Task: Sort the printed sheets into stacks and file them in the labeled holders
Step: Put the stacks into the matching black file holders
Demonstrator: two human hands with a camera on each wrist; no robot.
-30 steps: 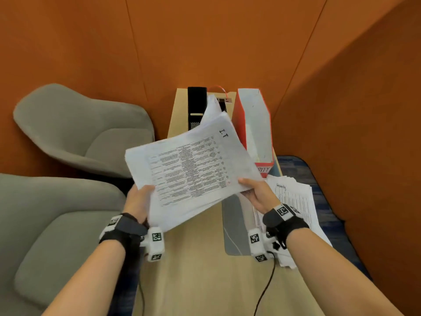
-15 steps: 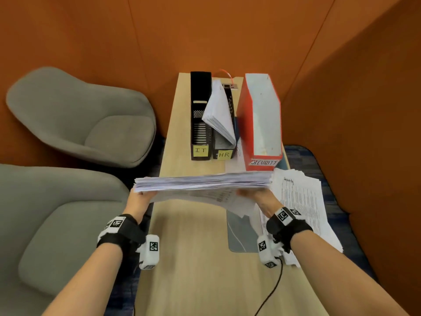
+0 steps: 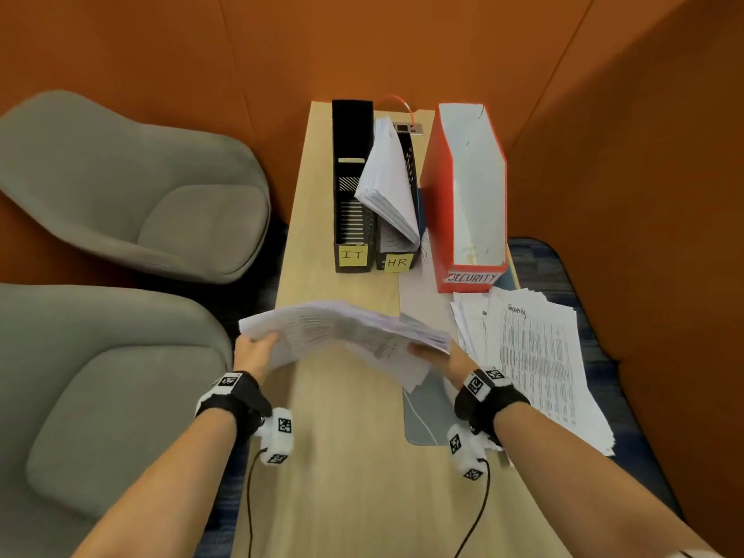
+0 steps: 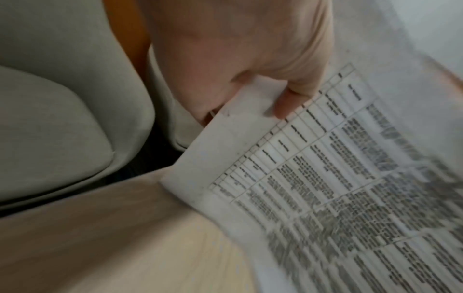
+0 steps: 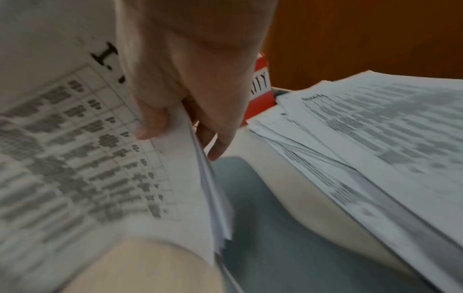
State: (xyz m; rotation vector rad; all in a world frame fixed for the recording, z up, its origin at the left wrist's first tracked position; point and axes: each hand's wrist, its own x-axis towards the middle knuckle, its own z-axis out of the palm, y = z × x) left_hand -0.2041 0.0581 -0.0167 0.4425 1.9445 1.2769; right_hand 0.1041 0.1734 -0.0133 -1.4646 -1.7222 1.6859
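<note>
Both hands hold one stack of printed sheets [image 3: 342, 332] above the wooden table [image 3: 346, 477]. My left hand [image 3: 257, 352] grips its left edge, my right hand [image 3: 432, 354] pinches its right edge. The top sheet [image 5: 75, 138] is headed "IT" and its printed table [image 4: 325, 178] is blurred. At the back stand a black holder labelled IT [image 3: 352, 183], a black holder labelled HR [image 3: 396, 251] with sheets [image 3: 388, 183] leaning out, and a red holder labelled SECURITY [image 3: 467, 195]. A loose pile headed "Security" [image 3: 535, 356] lies at the right edge.
Two grey armchairs [image 3: 133, 187] [image 3: 100, 396] stand left of the narrow table. Orange walls [image 3: 624, 155] close in behind and to the right. A grey mat [image 3: 426, 416] lies under my right wrist. Cables [image 3: 475, 513] trail from both wrist cameras.
The stack was tilted up facing me; it has swung down to near flat and sunk toward the table, now sagging between both hands.
</note>
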